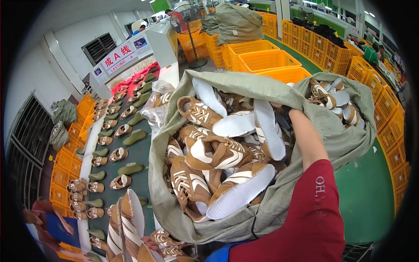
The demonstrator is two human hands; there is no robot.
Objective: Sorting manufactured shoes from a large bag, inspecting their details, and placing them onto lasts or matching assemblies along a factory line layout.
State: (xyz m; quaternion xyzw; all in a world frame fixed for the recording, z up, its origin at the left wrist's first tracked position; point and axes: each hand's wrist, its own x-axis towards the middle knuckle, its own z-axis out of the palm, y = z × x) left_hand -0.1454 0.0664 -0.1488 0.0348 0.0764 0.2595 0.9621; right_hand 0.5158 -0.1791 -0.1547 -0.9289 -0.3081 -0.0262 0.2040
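A large olive woven sack stands in front of me, full of brown-and-white sneaker uppers with white undersides. My right hand, in a black glove, reaches inside by the sack's far right rim. It is beside an upper whose white bottom faces out; the fingertips are hidden. Low on the left, my left hand is closed around several sneaker uppers, partly covered by them. These are over the near edge of a dark conveyor belt.
Rows of brown uppers and green shoe lasts lie along the belt. A second sack of uppers leans at right. Yellow crates stand ahead, others along both sides. Across the belt, a co-worker's arm reaches toward it.
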